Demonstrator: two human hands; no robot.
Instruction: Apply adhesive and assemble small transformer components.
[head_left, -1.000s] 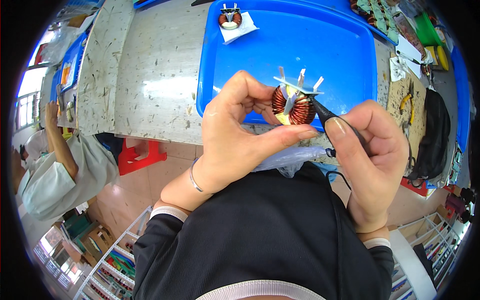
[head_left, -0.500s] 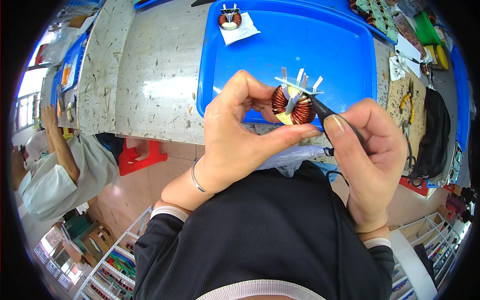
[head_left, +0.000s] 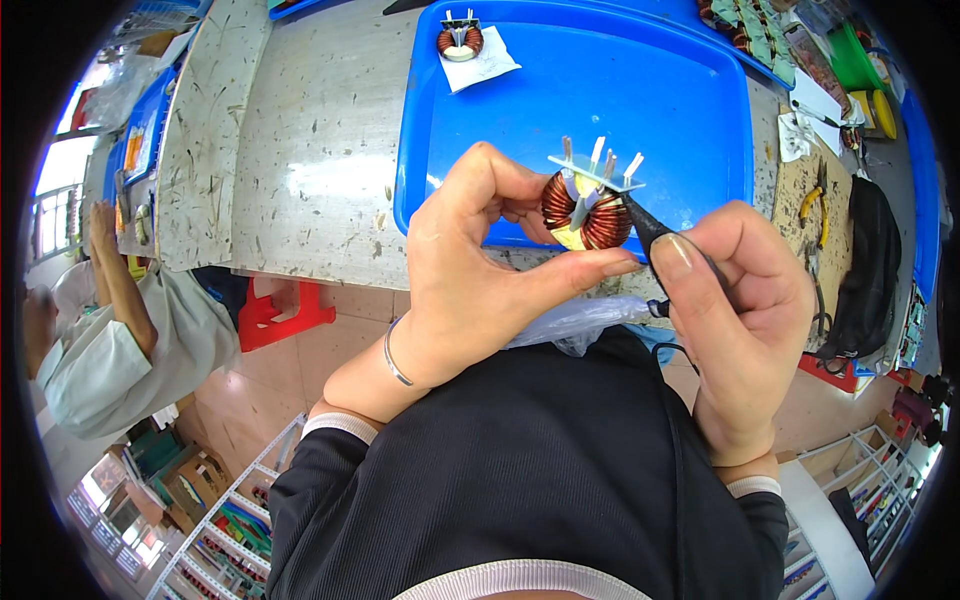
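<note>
Above the near edge of the blue tray [head_left: 570,110], my left hand [head_left: 470,250] grips a toroidal coil [head_left: 588,215] between thumb and fingers. The coil has copper-brown windings, a yellowish core and a thin pale green plate on top, with several silvery leads standing up through it. My right hand [head_left: 735,300] pinches a black tapered tool [head_left: 650,225]; its narrow tip meets the right side of the coil, just under the plate. Whether the tip presses or only touches there, I cannot tell.
A second coil [head_left: 460,42] stands on white paper [head_left: 487,66] in the tray's far left corner. Yellow-handled pliers [head_left: 812,200] lie on a board at right, beside black cloth [head_left: 868,265]. A clear plastic bag [head_left: 580,322] hangs at the table edge. Another person [head_left: 130,340] sits at left.
The coil and its plate have tilted slightly, and the black tool's tip has shifted a little. Both hands stay nearly in place. The other person's arm at left has moved slightly.
</note>
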